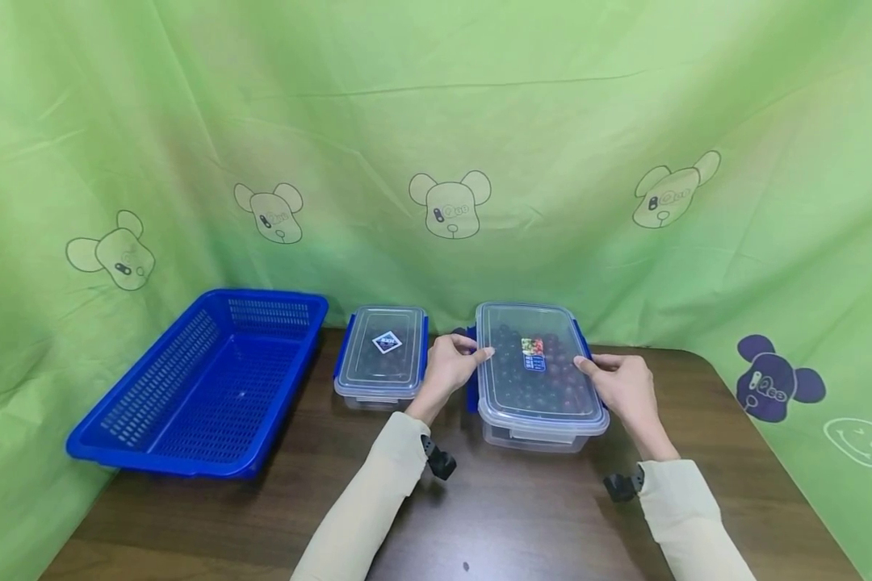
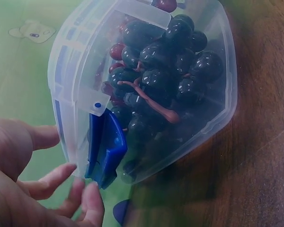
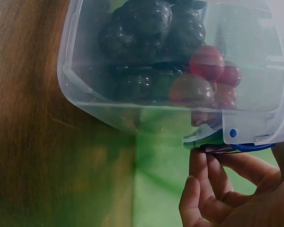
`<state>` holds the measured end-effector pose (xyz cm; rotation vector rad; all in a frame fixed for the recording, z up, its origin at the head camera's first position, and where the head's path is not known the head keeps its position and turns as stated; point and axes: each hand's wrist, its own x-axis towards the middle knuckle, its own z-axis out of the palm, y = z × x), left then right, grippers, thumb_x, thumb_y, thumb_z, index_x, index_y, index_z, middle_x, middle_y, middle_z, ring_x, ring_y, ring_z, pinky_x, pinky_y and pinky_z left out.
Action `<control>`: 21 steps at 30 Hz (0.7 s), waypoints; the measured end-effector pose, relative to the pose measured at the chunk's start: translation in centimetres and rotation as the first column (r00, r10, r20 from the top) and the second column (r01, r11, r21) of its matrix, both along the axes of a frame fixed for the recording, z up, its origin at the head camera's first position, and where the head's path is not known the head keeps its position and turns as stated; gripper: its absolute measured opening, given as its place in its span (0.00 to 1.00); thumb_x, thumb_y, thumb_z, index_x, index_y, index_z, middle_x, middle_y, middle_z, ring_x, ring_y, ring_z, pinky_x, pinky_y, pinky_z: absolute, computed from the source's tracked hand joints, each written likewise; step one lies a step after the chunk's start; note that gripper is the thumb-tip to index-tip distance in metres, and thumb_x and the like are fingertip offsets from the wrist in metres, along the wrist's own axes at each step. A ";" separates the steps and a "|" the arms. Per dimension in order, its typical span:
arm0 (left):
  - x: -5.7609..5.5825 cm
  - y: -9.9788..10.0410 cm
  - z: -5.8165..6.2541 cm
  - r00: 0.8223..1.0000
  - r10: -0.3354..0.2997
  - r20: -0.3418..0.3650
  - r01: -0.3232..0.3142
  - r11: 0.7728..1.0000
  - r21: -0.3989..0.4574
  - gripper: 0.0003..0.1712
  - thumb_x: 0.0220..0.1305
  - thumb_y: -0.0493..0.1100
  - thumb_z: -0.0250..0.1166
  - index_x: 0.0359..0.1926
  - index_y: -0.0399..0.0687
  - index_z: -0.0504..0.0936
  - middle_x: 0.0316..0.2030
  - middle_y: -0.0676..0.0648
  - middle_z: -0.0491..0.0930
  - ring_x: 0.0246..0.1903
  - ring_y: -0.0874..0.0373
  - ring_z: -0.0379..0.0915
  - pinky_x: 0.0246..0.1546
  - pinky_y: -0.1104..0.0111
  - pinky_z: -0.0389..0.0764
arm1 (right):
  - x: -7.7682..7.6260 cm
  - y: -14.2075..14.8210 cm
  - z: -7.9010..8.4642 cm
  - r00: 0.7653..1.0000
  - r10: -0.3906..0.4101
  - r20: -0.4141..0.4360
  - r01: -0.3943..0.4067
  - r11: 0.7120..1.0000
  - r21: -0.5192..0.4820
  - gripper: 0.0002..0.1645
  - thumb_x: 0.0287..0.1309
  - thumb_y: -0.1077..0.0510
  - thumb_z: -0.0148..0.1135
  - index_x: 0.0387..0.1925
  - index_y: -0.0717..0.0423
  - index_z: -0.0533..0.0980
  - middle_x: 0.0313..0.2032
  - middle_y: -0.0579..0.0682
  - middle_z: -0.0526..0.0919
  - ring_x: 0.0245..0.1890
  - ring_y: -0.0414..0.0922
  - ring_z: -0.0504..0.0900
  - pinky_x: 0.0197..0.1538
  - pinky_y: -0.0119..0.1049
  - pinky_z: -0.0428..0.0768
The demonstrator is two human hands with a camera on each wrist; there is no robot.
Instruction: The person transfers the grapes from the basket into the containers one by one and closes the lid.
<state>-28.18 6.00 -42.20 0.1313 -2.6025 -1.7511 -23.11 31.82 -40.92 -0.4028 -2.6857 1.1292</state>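
Note:
A clear lidded food container point(image 1: 512, 395) holds dark grapes point(image 2: 156, 56) on a stem and red ones point(image 3: 208, 64). My left hand point(image 1: 450, 367) is at its left side, thumb on the lid's edge and curled fingers at the blue latch point(image 2: 106, 149), which sticks out from the wall. On the opposite side, my right hand point(image 1: 625, 387) has its thumb on the lid's rim. Its bent fingers point(image 3: 199, 165) touch the right blue latch point(image 3: 255, 147) from outside. The lid point(image 1: 509, 331) covers the container and bears a fruit label.
A smaller clear container point(image 1: 356, 379) with blue latches and a diamond sticker stands to the left. Farther left is a blue plastic basket point(image 1: 291, 403). Behind the brown table point(image 1: 523, 516) hangs a green curtain point(image 1: 552, 121) with cartoon heads.

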 end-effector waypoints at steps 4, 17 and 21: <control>0.0 0.0 -0.2 0.999 -0.014 0.036 0.014 1.000 0.008 0.32 0.62 0.55 0.78 0.60 0.43 0.82 0.56 0.40 0.83 0.53 0.48 0.81 0.55 0.56 0.85 | 0.0 0.0 -0.2 1.000 -0.004 -0.001 0.004 1.000 0.005 0.32 0.69 0.41 0.67 0.56 0.65 0.84 0.50 0.68 0.88 0.49 0.62 0.88 0.48 0.49 0.82; -0.2 -0.8 -0.8 0.971 -0.086 0.225 0.047 0.983 0.177 0.54 0.64 0.57 0.76 0.76 0.28 0.62 0.72 0.32 0.70 0.62 0.42 0.80 0.49 0.54 0.90 | 0.0 0.2 -0.4 1.000 0.001 -0.010 -0.001 1.000 0.009 0.32 0.68 0.40 0.68 0.56 0.65 0.85 0.50 0.68 0.88 0.50 0.63 0.87 0.51 0.52 0.82; -0.5 -0.5 -0.4 0.979 -0.077 0.191 0.054 0.991 0.126 0.43 0.63 0.56 0.77 0.65 0.28 0.75 0.55 0.36 0.81 0.44 0.51 0.82 0.47 0.57 0.89 | -0.1 0.3 -0.3 1.000 -0.003 -0.020 0.003 1.000 0.006 0.32 0.68 0.41 0.68 0.56 0.64 0.85 0.48 0.68 0.89 0.47 0.62 0.88 0.48 0.47 0.82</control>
